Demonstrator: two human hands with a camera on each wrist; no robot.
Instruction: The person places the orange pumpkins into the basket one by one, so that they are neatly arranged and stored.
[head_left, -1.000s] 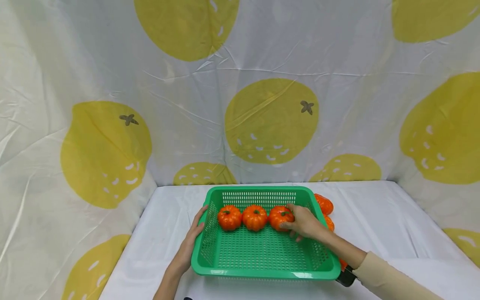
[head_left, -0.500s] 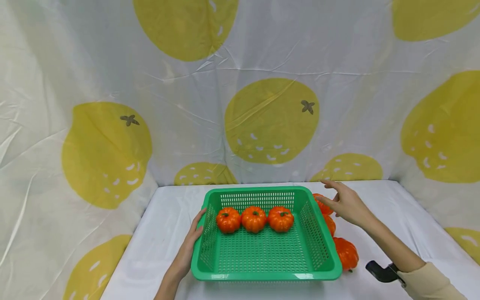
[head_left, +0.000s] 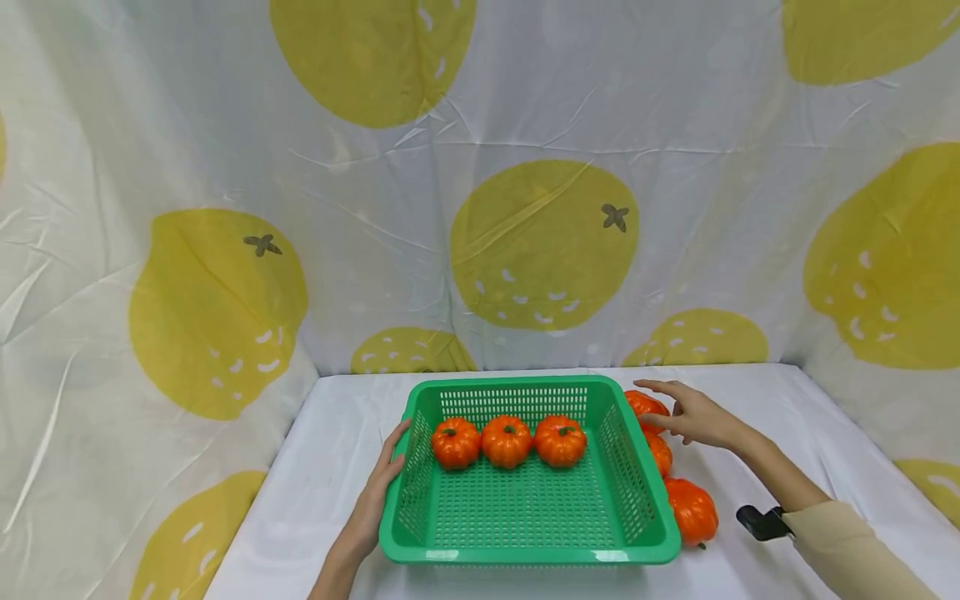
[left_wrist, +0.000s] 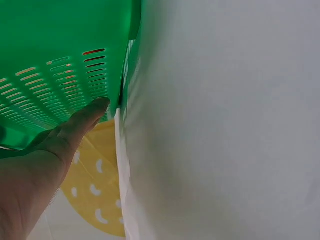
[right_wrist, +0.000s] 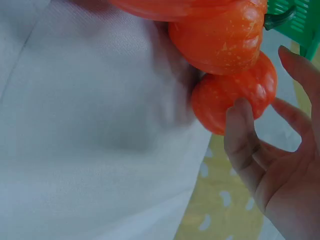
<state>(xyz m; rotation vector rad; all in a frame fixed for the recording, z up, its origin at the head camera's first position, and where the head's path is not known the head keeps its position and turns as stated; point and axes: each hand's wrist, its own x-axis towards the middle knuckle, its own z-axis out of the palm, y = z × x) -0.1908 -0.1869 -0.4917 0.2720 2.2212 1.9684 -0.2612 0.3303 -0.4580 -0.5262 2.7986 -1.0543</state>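
Note:
A green plastic basket (head_left: 525, 556) holds a row of three small orange pumpkins: left (head_left: 455, 443), middle (head_left: 506, 442) and right (head_left: 560, 442). My left hand (head_left: 371, 502) rests against the basket's left side, its thumb (left_wrist: 85, 117) lying along the slotted wall in the left wrist view. Outside the right side sit a far pumpkin (head_left: 645, 407), a middle pumpkin (head_left: 659, 454) and a near pumpkin (head_left: 692, 512). Over the far pumpkin (right_wrist: 212, 105) my right hand (head_left: 697, 417) has its fingers spread, gripping nothing; whether a fingertip touches it, I cannot tell.
A white cloth (head_left: 757, 467) covers the table. Behind it and at both sides hang white curtains (head_left: 375, 250) with large yellow lemon prints. A black wrist mount (head_left: 763, 522) sticks out from the right sleeve (head_left: 847, 546).
My right hand has left the right-hand pumpkin in the basket, moved right over the rim, and lowered towards the far pumpkin outside. My left hand has stayed at the basket's side.

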